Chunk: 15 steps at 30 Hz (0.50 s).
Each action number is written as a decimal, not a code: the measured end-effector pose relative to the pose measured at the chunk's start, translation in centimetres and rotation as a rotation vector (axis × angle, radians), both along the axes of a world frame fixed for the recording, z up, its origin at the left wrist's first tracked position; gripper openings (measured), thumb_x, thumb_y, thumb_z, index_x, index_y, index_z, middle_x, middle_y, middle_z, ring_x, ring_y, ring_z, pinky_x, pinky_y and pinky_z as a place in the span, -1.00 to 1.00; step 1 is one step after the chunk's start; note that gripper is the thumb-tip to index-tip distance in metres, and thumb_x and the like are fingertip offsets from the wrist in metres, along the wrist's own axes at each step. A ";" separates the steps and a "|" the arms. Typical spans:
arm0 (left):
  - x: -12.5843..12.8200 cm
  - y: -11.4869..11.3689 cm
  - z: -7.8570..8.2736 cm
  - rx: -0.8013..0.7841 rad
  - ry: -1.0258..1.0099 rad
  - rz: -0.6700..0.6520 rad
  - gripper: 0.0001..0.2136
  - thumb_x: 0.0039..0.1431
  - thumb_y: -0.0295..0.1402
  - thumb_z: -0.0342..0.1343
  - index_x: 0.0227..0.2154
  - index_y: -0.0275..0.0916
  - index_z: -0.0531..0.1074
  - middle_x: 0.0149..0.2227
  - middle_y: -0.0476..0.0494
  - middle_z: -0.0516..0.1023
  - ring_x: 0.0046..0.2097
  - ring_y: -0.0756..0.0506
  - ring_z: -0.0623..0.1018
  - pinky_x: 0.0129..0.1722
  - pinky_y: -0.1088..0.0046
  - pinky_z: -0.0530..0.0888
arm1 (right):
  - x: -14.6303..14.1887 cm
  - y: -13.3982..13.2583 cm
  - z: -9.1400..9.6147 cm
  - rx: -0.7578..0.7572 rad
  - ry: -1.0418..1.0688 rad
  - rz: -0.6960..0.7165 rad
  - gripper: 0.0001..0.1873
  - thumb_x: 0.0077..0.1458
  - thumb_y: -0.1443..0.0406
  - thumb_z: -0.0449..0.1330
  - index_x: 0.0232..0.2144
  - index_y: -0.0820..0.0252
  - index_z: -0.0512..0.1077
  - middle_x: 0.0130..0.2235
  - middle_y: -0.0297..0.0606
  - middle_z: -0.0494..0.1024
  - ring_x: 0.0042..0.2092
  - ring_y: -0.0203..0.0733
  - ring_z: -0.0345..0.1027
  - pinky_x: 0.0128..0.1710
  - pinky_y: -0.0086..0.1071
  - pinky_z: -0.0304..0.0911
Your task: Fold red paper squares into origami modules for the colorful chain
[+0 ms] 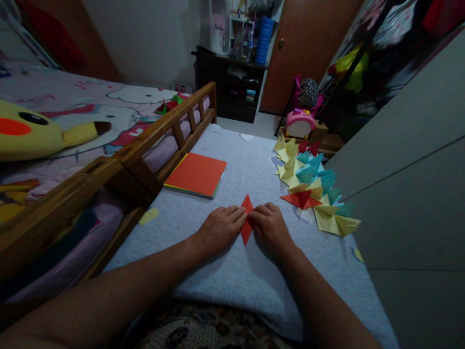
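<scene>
A small folded piece of red paper [247,228], diamond shaped, lies on the pale mat [225,271] in front of me. My left hand [220,229] presses on its left side with the fingers curled down onto it. My right hand [269,227] presses on its right side in the same way. The fingertips of both hands meet over the middle of the paper, so only its top and bottom points show.
A stack of square paper sheets [196,174] with an orange top lies to the left. A row of folded yellow, blue and red paper pieces [312,189] runs along the right by a grey wall. A wooden bed frame [145,145] borders the left.
</scene>
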<state>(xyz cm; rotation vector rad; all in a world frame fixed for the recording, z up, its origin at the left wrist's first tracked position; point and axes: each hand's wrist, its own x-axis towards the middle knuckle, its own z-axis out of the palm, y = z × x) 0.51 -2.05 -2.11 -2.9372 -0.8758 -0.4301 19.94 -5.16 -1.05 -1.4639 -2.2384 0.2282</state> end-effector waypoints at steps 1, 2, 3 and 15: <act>0.0 -0.1 0.2 -0.012 0.008 0.009 -0.78 0.35 -0.51 0.04 -0.01 -0.34 0.47 0.04 -0.27 0.58 0.00 -0.20 0.54 -0.13 0.26 0.49 | 0.1 -0.1 0.1 0.002 -0.008 0.002 -0.82 0.27 0.40 0.16 -0.32 0.15 0.56 -0.28 -0.25 0.58 -0.21 -0.11 0.22 -0.13 -0.23 0.09; -0.1 -0.2 0.4 -0.021 0.017 0.018 -0.80 0.34 -0.51 0.05 -0.04 -0.35 0.48 0.00 -0.27 0.59 -0.04 -0.20 0.55 -0.15 0.26 0.49 | 0.1 -0.2 0.2 0.003 -0.015 0.004 -0.82 0.26 0.41 0.17 -0.33 0.14 0.56 -0.27 -0.25 0.58 -0.21 -0.11 0.22 -0.13 -0.23 0.09; -0.1 -0.3 0.6 -0.027 0.027 0.028 -0.82 0.34 -0.51 0.06 -0.07 -0.35 0.48 -0.03 -0.26 0.59 -0.07 -0.20 0.55 -0.17 0.26 0.49 | 0.1 -0.3 0.2 0.003 -0.022 0.004 -0.82 0.25 0.42 0.18 -0.34 0.14 0.56 -0.26 -0.24 0.59 -0.20 -0.11 0.22 -0.13 -0.22 0.08; -0.4 -0.8 1.4 -0.026 0.055 0.172 -0.89 0.23 -0.57 0.07 -0.32 -0.32 0.49 -0.28 -0.22 0.57 -0.23 -0.21 0.54 -0.26 0.23 0.50 | 0.2 -0.8 0.2 -0.002 -0.032 -0.019 -0.77 0.20 0.46 0.17 -0.24 0.12 0.60 -0.16 -0.20 0.57 -0.11 -0.06 0.25 -0.09 -0.18 0.12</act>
